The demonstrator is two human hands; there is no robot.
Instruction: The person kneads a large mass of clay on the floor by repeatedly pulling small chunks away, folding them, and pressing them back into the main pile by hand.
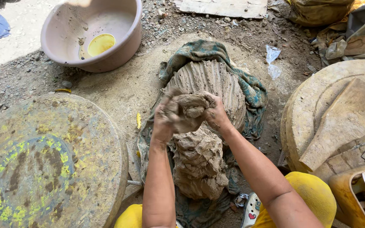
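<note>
Two hands (189, 114) gripping wet grey-brown clay lump (189, 110).

We look down on a bare dirt floor (119, 84) strewn with gravel, sunlit at the upper left and shaded elsewhere. A round stone slab blotched with yellow paint (47, 160) lies at left, a pinkish plastic basin (55, 42) above it. A pale round stone wheel (317, 101) stands at right, bearing a flat wooden paddle (343, 122).
</note>
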